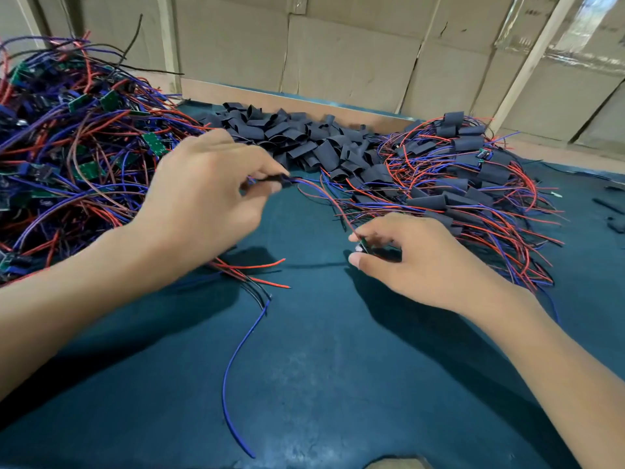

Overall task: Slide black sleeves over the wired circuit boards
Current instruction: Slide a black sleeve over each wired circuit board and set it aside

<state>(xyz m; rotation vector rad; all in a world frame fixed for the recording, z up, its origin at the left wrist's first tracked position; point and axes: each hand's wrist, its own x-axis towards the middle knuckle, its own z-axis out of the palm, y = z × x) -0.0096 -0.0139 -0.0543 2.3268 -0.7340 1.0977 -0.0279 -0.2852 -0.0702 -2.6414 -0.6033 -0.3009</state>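
left hand (206, 191) pinching wires (306, 184), perhaps sleeved

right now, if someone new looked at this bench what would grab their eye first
The big tangle of red and blue wired circuit boards heaped at far left, then the pile of black sleeves along the back edge. In front, the left hand pinches a dark piece with wires trailing, and the right hand holds a small part over the green mat.
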